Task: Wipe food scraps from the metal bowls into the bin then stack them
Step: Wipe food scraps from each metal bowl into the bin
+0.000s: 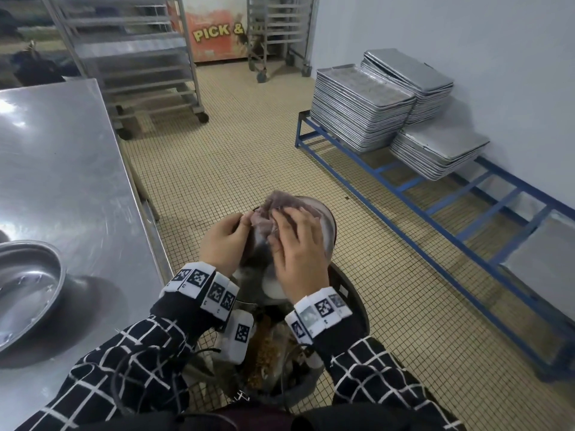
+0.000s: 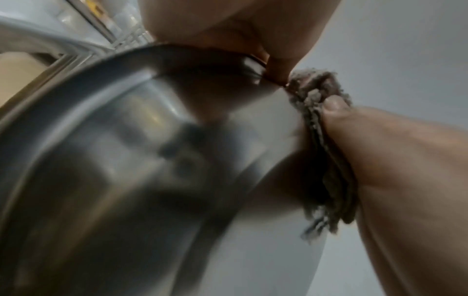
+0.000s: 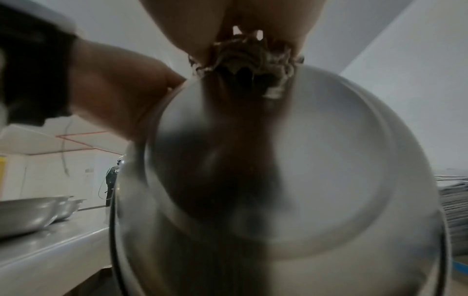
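The metal bowl [image 1: 323, 225] is tipped up on its side between the two hands, right over the bin [image 1: 351, 293]. The left hand [image 1: 222, 244] is clamped on the bowl's rim. The right hand [image 1: 298, 244] is pressed onto a grey cloth [image 1: 277, 202], fingers spread over it, inside the bowl near the top edge. To wipe well, I think the cloth should slide from the top edge down to the low edge, so the scraps [image 1: 264, 346] fall into the bin and not on the floor. The left hand must hold tight so the bowl does not slip. Past the left hand, another bowl [image 1: 28, 290] sits on the desk [image 1: 62, 169], a good spot for stacking. Past the right hand, stacks of trays [image 1: 361, 110] rest on a blue rack [image 1: 404, 188], well apart. Nothing blocks the way.
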A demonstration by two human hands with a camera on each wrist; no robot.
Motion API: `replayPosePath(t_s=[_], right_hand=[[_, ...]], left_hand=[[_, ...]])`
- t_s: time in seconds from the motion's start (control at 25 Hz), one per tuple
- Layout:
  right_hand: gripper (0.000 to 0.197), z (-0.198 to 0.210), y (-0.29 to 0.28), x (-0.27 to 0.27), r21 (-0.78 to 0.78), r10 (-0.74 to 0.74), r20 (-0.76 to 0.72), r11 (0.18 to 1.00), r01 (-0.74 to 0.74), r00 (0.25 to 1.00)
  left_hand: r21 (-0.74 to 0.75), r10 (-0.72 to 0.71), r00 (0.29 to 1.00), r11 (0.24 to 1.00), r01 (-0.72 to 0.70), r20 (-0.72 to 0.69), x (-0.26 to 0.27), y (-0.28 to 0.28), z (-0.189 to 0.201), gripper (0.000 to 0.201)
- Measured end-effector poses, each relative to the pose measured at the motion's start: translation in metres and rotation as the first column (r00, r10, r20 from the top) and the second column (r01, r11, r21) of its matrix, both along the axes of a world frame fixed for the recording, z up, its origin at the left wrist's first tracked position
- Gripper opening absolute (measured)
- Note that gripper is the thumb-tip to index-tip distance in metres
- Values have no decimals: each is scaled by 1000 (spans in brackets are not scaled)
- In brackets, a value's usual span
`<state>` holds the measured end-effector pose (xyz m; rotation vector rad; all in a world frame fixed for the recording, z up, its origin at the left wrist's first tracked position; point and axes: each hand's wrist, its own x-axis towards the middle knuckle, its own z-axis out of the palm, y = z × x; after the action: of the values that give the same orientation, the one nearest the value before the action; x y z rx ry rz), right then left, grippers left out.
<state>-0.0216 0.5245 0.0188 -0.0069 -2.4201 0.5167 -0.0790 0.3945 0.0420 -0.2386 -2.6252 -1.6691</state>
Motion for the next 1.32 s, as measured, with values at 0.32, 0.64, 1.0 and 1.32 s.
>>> replayPosePath(t_s=[0.32, 0.64, 1.0, 1.32], right_hand=[[38, -17, 48, 4, -579, -161, 180, 780, 237, 970], [40, -1, 12, 5, -332, 32, 31, 943, -20, 999], [51, 17, -2, -35, -187, -189, 80, 962, 201, 979], [40, -26, 41, -19, -757, -298, 360, 461, 464, 884]], left_hand=[[355, 43, 967, 925, -134, 253, 5, -10, 6, 33], [374, 91, 962, 909, -185, 256, 2, -9, 5, 33], [303, 94, 986, 944, -132, 136, -4, -2, 15, 37], [409, 132, 958, 883, -230, 254, -16, -6, 5, 33]])
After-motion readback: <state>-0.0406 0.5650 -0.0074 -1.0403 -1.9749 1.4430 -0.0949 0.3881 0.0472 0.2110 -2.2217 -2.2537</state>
